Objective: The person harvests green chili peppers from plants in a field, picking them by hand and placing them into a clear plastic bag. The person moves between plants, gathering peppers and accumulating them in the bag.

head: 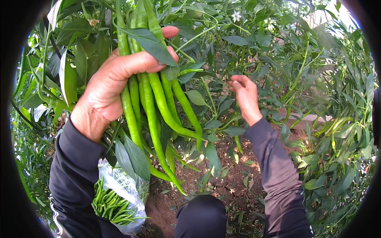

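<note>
My left hand (119, 74) is closed around a bunch of long green chili peppers (151, 110), their lower ends hanging loose beneath it. A dark green leaf (151, 43) lies over the thumb and the peppers. My right hand (244, 92) is raised among the pepper plants to the right of the bunch, with its fingers bent and the fingertips near the thumb; whether it pinches anything small I cannot tell. Below my left forearm, a clear plastic bag (138, 212) holds many green peppers (111, 205).
Dense pepper plants (315, 68) surround both arms, with more peppers (336, 126) hanging at the right. A white flower (236, 16) shows above. Brown soil (162, 205) with scattered leaves lies around my dark-clothed knee (202, 217). A pale edging strip (309, 117) lies behind the right plants.
</note>
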